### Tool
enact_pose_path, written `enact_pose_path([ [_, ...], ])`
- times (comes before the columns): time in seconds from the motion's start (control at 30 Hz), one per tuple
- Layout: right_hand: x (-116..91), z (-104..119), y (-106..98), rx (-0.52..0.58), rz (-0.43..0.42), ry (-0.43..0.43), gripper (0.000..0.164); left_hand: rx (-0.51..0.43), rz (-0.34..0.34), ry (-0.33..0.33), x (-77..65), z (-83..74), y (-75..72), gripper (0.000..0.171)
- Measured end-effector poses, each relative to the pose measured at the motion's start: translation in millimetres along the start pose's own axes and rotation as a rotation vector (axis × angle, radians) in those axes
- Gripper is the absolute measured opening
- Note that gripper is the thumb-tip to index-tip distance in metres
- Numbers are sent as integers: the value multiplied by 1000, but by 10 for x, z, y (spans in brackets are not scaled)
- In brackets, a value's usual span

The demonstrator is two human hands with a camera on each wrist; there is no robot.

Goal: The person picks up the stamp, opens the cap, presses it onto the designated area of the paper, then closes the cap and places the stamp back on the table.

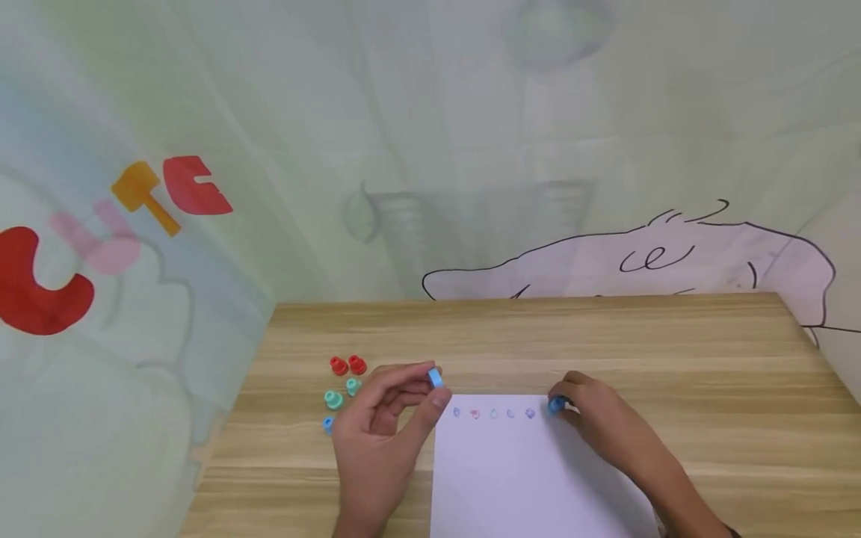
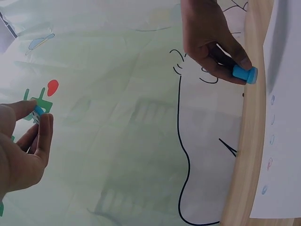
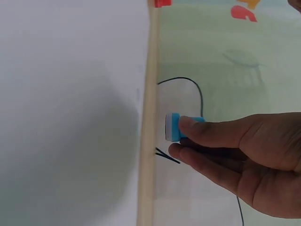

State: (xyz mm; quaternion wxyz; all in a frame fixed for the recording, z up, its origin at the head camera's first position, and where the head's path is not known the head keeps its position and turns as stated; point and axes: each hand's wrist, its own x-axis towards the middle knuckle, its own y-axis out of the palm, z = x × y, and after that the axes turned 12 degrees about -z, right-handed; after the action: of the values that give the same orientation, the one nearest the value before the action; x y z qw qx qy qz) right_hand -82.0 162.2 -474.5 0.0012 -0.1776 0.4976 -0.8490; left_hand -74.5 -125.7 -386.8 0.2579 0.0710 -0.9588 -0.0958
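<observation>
Between thumb and fingertips my left hand [image 1: 377,456] pinches a small light-blue cap [image 1: 436,377], raised just left of the paper's top edge. My right hand [image 1: 608,418] grips a blue toy stamp [image 1: 556,404] near the paper's upper right corner. In the right wrist view the stamp [image 3: 172,127] is held by its narrow end, its wide flat face turned toward the sheet, with a gap between them. A white sheet of paper [image 1: 518,478] lies on the table, bearing a row of small coloured stamp prints [image 1: 494,414] along its top.
Left of the paper stand two red stamps [image 1: 357,365], teal stamps [image 1: 333,400] and a blue one [image 1: 328,425], partly hidden by my left hand. The wooden table [image 1: 673,336] ends against a printed curtain [image 1: 403,149] at the back.
</observation>
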Motion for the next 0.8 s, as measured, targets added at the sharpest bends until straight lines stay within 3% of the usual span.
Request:
enact_pose_path([
  [0.3,0,116,-194,181,-162,62,26,8,18,-7,-12,5,-5,30],
  [0.5,18,289,-314,368,-271,13,39,9,39,-14,-22,28,3,32],
  [0.8,-15,606,-524,566,-392,-38,46,-1,99,-3,-53,63,78,37],
])
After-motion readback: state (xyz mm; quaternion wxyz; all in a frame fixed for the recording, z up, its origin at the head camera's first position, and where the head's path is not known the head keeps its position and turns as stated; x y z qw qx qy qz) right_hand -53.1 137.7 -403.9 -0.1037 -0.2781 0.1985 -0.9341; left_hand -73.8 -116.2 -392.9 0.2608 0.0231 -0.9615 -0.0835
